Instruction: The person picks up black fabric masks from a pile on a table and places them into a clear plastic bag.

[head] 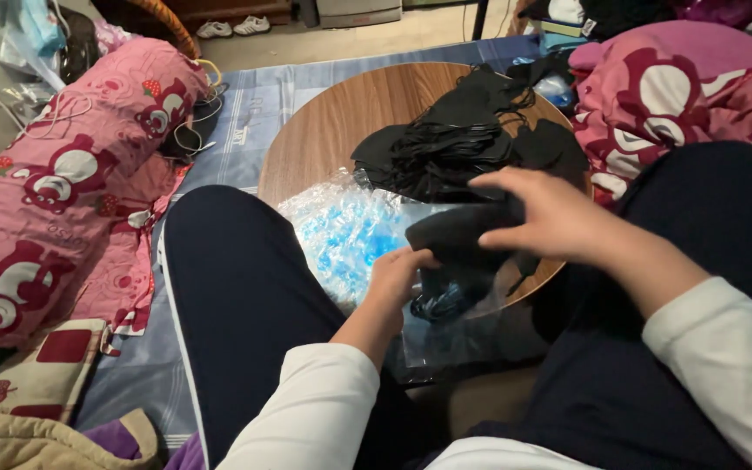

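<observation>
My left hand (396, 276) grips the edge of a clear plastic bag (445, 335) that lies between my knees at the round wooden table's (324, 130) near rim. My right hand (550, 218) is closed on a small stack of black face masks (463, 239), held partly over the bag's mouth. More black masks can be seen inside the bag. A larger loose pile of black masks (458, 139) with ear loops rests on the table beyond my hands. Crinkled clear and blue plastic wrappers (345, 231) lie on the table left of the bag.
My legs in dark trousers (237, 287) flank the table. A pink patterned bolster (63, 174) lies at the left, a pink patterned blanket (680, 83) at the right. White cables (189, 130) sit on the blue striped sheet (245, 104). Shoes (232, 26) stand at the far floor.
</observation>
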